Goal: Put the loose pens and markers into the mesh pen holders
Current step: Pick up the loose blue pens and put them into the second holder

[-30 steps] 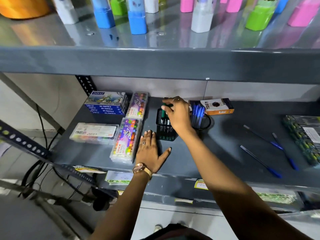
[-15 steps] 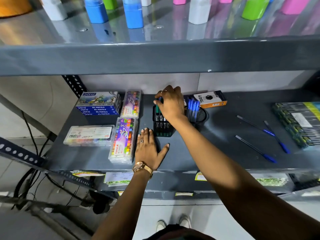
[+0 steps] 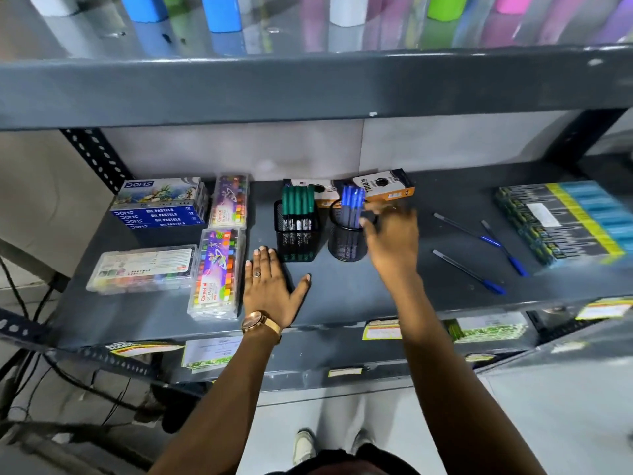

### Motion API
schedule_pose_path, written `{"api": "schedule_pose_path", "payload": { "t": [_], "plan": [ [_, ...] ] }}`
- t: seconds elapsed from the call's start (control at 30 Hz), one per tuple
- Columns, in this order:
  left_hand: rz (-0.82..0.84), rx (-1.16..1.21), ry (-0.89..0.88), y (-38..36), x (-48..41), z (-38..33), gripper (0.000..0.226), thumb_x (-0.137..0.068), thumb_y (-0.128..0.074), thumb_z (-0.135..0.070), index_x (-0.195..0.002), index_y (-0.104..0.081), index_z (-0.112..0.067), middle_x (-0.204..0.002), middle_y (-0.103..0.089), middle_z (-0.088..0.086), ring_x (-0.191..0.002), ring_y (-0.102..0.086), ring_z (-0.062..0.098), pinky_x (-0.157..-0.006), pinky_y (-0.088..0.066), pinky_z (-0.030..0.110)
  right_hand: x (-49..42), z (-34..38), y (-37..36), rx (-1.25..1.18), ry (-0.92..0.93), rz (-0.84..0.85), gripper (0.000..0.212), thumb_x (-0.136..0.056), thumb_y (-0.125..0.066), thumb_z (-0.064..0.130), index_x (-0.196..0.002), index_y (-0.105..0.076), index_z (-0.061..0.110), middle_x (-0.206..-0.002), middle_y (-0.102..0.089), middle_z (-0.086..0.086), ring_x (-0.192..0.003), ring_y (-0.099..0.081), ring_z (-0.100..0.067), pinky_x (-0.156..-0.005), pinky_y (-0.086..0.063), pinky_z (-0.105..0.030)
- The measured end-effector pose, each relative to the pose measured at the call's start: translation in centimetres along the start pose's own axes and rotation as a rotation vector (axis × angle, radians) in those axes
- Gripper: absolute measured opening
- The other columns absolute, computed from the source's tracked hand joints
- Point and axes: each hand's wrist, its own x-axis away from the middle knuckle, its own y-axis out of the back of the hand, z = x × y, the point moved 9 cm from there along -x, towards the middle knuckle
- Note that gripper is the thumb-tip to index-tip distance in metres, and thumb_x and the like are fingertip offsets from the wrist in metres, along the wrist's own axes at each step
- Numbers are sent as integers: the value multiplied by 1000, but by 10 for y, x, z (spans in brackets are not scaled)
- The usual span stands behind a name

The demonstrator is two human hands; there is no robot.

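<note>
Two black mesh holders stand mid-shelf. The square holder (image 3: 297, 240) holds several green markers (image 3: 298, 200). The round holder (image 3: 344, 242) to its right holds several blue pens (image 3: 352, 204). Three loose blue pens lie further right: one at the back (image 3: 466, 230), one angled beside it (image 3: 503, 247), one nearer the front (image 3: 467, 271). My right hand (image 3: 392, 240) hovers blurred just right of the round holder, fingers apart, holding nothing. My left hand (image 3: 272, 287) rests flat on the shelf in front of the square holder, with a watch on its wrist.
Oil pastel boxes (image 3: 161, 204) and crayon cases (image 3: 217, 272) fill the shelf's left side. An orange-and-black box (image 3: 385, 185) sits behind the holders. A stack of packs (image 3: 565, 221) lies at the right. The upper shelf edge (image 3: 308, 87) overhangs closely.
My right hand has let go of the green marker, which now stands in the square holder, and has moved rightward past the round holder. My left hand has stayed flat.
</note>
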Motion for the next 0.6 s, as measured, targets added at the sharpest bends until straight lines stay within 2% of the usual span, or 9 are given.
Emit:
{"api": "schedule_pose_path", "payload": {
  "t": [0.07,0.17,0.33,0.47,0.6],
  "plan": [
    [-8,-5,-3,0,-1,2,98,-80,-22,-72,-147,-15,-1,-156,-16,17,-146,-8,25,-119,2,37,6,-48,9,120,-109,44,28,-83,-57,13,-109,-65,18,-116,-66,-13,-110,-55,-36,-91,-42,-37],
    [-1,-10,-20,-1,0,-3,98,-80,-24,-71,-146,-16,0,-156,-17,18,-146,-10,26,-119,1,38,20,-128,36,202,-323,61,31,-80,-58,0,-111,-64,5,-119,-63,-22,-114,-54,-41,-94,-46,-42],
    [-13,-14,-18,0,-1,-4,99,-78,-25,-72,-145,-20,2,-154,-21,20,-145,-14,28,-119,-1,39,45,-201,67,327,-554,77,31,-87,-51,-1,-117,-55,-8,-124,-53,-32,-115,-47,-48,-96,-42,-47],
    [-9,-5,-16,-1,-1,-5,101,-77,-25,-73,-145,-20,2,-154,-21,21,-145,-13,29,-119,-2,40,59,-224,69,366,-613,142,42,-86,-63,12,-123,-52,-6,-128,-49,-29,-116,-46,-46,-95,-43,-44],
    [-6,-12,-15,0,0,-4,102,-77,-24,-74,-145,-21,2,-154,-21,21,-144,-14,30,-119,-3,41,65,-226,64,338,-592,175,44,-90,-62,18,-125,-50,-6,-132,-46,-28,-118,-46,-45,-98,-42,-45]
  ]
}}
